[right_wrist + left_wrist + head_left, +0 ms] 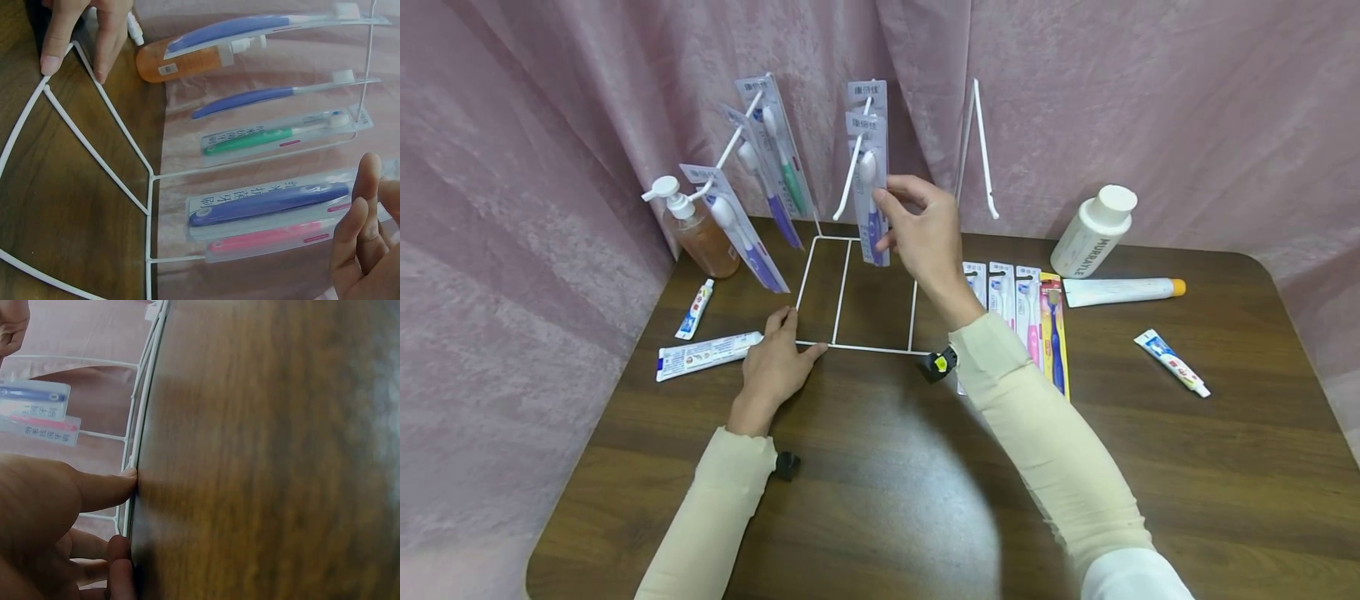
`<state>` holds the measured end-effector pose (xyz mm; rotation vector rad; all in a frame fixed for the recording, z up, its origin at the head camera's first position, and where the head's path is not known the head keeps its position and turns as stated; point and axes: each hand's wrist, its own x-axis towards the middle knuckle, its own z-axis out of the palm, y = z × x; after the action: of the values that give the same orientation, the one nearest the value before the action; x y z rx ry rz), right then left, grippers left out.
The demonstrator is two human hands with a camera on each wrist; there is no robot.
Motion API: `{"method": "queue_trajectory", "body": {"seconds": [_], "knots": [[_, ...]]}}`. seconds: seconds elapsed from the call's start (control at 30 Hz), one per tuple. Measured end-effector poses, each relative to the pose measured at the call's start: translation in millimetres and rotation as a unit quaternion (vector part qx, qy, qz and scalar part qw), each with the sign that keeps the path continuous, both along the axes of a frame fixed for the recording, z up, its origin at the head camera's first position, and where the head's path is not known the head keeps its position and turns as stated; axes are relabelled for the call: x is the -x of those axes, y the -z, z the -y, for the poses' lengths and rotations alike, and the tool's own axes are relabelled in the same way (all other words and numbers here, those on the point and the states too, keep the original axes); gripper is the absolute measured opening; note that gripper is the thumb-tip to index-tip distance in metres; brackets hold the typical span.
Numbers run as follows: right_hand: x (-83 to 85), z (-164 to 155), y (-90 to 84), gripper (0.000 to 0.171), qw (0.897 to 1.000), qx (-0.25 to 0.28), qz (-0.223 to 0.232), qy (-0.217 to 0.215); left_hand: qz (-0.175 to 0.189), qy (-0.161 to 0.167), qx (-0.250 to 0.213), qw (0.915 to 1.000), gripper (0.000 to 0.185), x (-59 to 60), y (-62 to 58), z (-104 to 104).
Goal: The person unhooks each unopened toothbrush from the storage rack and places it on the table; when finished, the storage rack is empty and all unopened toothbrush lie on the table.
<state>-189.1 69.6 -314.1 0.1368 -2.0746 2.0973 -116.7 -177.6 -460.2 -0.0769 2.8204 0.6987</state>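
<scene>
My right hand [925, 229] pinches the side edge of a packaged purple toothbrush [868, 208], whose card hangs on the middle hook [848, 179] of a white wire rack [872, 347]. Behind it on that hook is another pack, its pink toothbrush [269, 239] visible in the right wrist view. My left hand [777, 358] rests at the front left corner of the rack's base, fingers spread, thumb [106, 490] against the front wire. Two purple toothbrushes and a green toothbrush [792, 183] in packs hang from the left hook [727, 152].
Several packaged toothbrushes [1028, 312] lie right of the rack, partly under my right forearm. The right hook [982, 150] carries nothing. A white bottle [1093, 233] and toothpaste tubes [1120, 291] lie at the right. At the left are a pump bottle [703, 242] and more tubes [703, 356].
</scene>
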Motion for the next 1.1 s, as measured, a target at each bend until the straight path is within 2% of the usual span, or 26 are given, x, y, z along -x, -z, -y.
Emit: {"method": "queue_trajectory", "body": {"seconds": [0.23, 0.4, 0.67, 0.8, 0.9, 1.1], "knots": [[-17.9, -17.7, 3.8, 0.023, 0.999, -0.040, -0.004, 0.028, 0.001, -0.001, 0.000, 1.0000, 0.095, 1.2, 2.2, 0.8], [-38.0, -31.8, 20.5, 0.021, 0.998, -0.051, 0.025, 0.027, -0.006, -0.003, 0.005, 1.0000, 0.095, 1.2, 4.0, 1.5], [-82.8, -63.4, 58.2, 0.025, 0.989, -0.068, 0.131, 0.027, -0.008, -0.004, 0.003, 1.0000, 0.095, -0.3, 2.7, 0.7], [-110.7, -78.9, 68.1, 0.031, 0.976, -0.064, 0.210, 0.009, -0.003, -0.006, 0.004, 1.0000, 0.094, -1.0, -0.1, 0.7], [-130.1, -86.4, 71.7, 0.034, 0.965, -0.066, 0.253, -0.006, 0.000, -0.007, 0.005, 1.0000, 0.094, -0.3, -1.4, 0.5], [-165.4, -96.5, 83.7, 0.033, 0.956, -0.066, 0.287, -0.018, 0.010, -0.010, -0.001, 0.9999, 0.096, 2.5, -0.1, 0.0]]}}
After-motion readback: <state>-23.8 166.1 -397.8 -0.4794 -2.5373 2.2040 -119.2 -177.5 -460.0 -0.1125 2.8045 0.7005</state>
